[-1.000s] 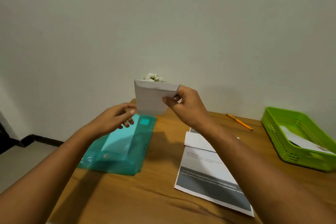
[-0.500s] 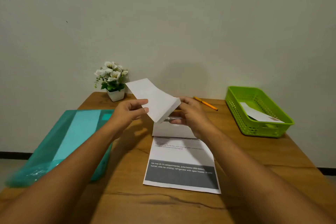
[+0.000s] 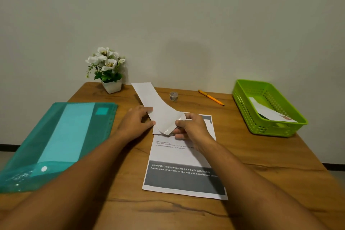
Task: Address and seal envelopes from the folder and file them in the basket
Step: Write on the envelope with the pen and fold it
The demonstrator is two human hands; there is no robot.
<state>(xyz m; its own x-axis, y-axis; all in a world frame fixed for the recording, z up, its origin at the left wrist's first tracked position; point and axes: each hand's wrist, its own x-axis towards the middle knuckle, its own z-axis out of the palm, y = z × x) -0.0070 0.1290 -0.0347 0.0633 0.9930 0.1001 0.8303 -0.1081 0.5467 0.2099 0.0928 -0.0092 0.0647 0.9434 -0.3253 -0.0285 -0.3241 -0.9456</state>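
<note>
Seemingly light and limp, best held by its edges, the envelope (image 3: pixel 156 103) arched over the surface (image 3: pixel 270 164) toward eleven o'clock, left hand (image 3: pixel 135 123) pinching its nine-o'clock edge, right hand (image 3: pixel 192 129) pinching the curled near flap.

Brightness: moderate and even, nothing blown out.
Shadows: a faint, broad one on the wall (image 3: pixel 186 52) beyond the hands; soft ones on the counter (image 3: pixel 261 155) beneath both forearms.
Glare: small glints on the folder (image 3: pixel 65 136), left of the left hand (image 3: pixel 134 123); a sheen on the envelope (image 3: pixel 160 110) corner at the right hand (image 3: pixel 192 129).
Distortion: wide-angle; the counter edges splay and the forearms loom.
Sharpness: slightly soft; print beside the right hand is readable.
</note>
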